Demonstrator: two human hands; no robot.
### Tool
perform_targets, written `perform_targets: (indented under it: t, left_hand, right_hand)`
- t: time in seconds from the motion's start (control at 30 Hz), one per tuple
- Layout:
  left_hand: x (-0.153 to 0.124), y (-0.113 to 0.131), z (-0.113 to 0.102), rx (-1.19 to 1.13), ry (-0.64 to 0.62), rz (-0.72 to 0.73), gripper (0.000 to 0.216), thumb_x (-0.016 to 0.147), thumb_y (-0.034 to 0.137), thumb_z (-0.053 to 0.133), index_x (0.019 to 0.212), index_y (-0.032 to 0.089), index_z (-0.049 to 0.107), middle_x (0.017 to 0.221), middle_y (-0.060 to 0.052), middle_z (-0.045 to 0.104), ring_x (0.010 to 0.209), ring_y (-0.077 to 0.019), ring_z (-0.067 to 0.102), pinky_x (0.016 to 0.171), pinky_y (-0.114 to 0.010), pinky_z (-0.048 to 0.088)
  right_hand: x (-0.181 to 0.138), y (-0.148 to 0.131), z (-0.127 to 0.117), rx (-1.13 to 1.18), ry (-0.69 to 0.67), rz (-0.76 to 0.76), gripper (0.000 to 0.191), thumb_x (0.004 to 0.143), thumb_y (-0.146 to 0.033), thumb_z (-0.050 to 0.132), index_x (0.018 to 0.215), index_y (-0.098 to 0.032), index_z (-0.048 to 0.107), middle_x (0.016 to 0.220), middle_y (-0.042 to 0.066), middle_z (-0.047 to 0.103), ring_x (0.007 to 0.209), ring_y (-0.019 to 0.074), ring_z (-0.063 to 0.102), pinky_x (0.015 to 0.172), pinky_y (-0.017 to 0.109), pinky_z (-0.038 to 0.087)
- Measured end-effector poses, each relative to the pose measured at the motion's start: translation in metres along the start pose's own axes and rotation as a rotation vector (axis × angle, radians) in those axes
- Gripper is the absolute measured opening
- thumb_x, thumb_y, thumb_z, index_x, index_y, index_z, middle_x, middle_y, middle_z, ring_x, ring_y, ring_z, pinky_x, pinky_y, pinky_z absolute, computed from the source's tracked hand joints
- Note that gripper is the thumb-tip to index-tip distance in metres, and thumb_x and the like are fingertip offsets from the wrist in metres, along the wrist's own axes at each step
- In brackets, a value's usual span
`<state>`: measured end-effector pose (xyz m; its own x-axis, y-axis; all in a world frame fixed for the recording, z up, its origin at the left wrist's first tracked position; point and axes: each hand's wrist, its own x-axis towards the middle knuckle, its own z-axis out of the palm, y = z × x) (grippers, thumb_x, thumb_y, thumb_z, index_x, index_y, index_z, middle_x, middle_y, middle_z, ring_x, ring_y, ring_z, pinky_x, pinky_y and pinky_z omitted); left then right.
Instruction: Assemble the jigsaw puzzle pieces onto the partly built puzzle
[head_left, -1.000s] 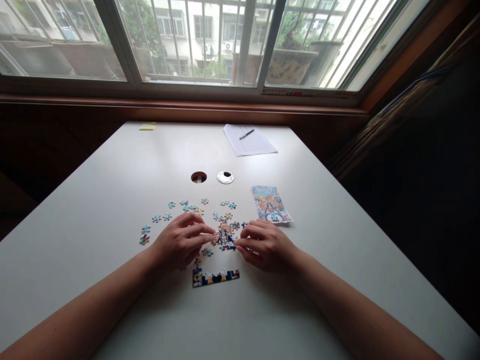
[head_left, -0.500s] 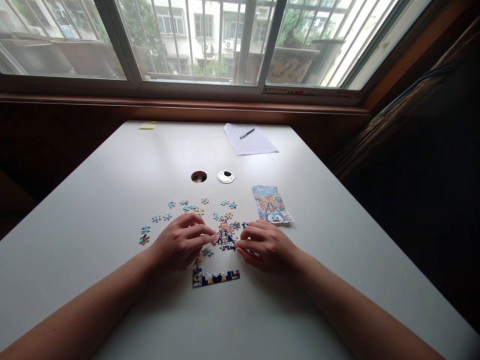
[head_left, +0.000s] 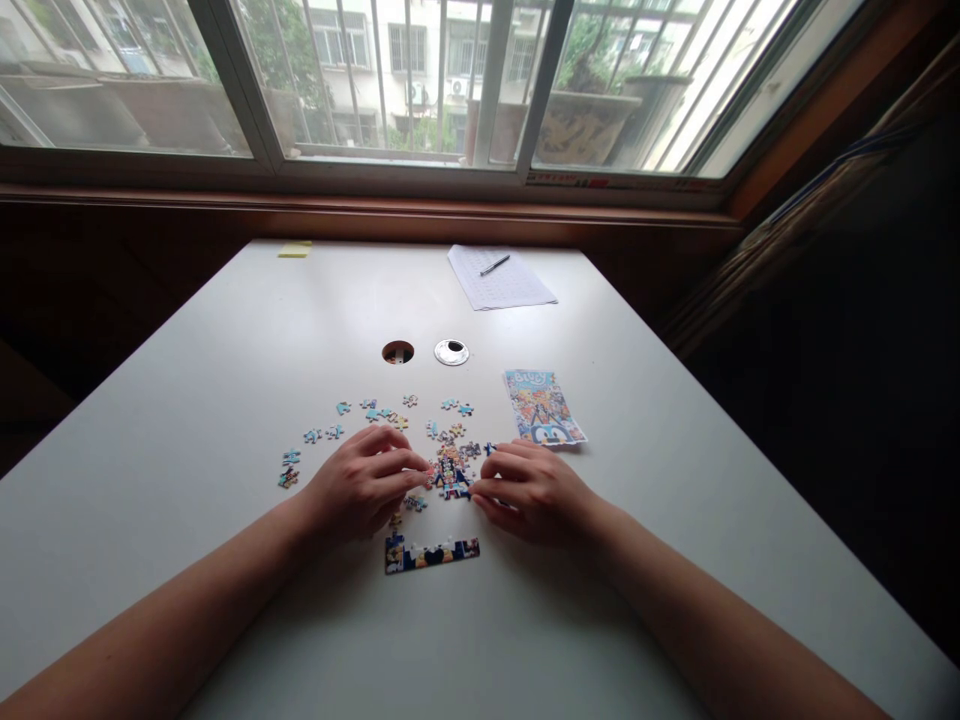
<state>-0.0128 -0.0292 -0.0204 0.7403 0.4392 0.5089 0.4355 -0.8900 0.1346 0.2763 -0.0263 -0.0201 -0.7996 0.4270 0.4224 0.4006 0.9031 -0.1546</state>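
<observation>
A joined section of jigsaw puzzle (head_left: 451, 480), printed with colourful figures, lies between my hands on the white table. My left hand (head_left: 375, 475) has its fingers bent and closed at the section's left edge. At the right edge, my right hand (head_left: 529, 485) grips with thumb and fingers curled; its fingertips are partly hidden. Nearer to me lies an assembled bottom strip (head_left: 433, 556) with dark blue and yellow parts. Loose puzzle pieces (head_left: 415, 503) sit by my left fingertips, and others (head_left: 454, 432) lie just beyond the section.
More loose pieces (head_left: 289, 478) are scattered to the left and behind my left hand. A printed picture sheet (head_left: 541, 405) lies beyond my right hand. Farther back are a cable hole (head_left: 397, 353), its round cover (head_left: 451, 352), papers (head_left: 491, 290) with a pen (head_left: 495, 266), and a yellow note (head_left: 295, 250).
</observation>
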Motion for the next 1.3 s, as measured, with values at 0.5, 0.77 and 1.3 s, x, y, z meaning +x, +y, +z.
perform_targets:
  t: [0.5, 0.77, 1.3]
  left_hand:
    - [-0.0011, 0.0003, 0.0016, -0.013, 0.003, 0.002, 0.028, 0.091, 0.014, 0.052, 0.113, 0.024, 0.067, 0.108, -0.002, 0.074, 0.095, -0.0210, 0.058, 0.085, -0.039, 0.051]
    - [0.0001, 0.0013, 0.0011, -0.012, -0.015, 0.002, 0.030, 0.089, 0.012, 0.054, 0.113, 0.023, 0.067, 0.111, -0.001, 0.073, 0.097, -0.0212, 0.057, 0.086, -0.039, 0.051]
    - [0.0033, 0.0043, 0.0054, 0.062, -0.203, 0.012, 0.044, 0.096, 0.020, 0.055, 0.139, 0.025, 0.053, 0.137, -0.001, 0.062, 0.125, -0.0243, 0.049, 0.099, -0.041, 0.045]
  right_hand:
    - [0.0000, 0.0005, 0.0007, -0.003, 0.000, 0.001, 0.014, 0.095, -0.024, 0.058, 0.088, -0.020, 0.069, 0.082, 0.003, 0.063, 0.072, 0.0149, 0.052, 0.070, 0.030, 0.038]
    - [0.0001, 0.0014, 0.0015, -0.003, -0.004, 0.002, 0.012, 0.095, -0.024, 0.058, 0.091, -0.020, 0.069, 0.084, 0.003, 0.064, 0.075, 0.0150, 0.053, 0.070, 0.031, 0.038]
    - [0.0079, -0.0056, 0.0051, -0.043, -0.029, 0.061, 0.020, 0.096, -0.036, 0.061, 0.110, -0.022, 0.069, 0.106, 0.005, 0.071, 0.091, 0.0191, 0.058, 0.076, 0.033, 0.044]
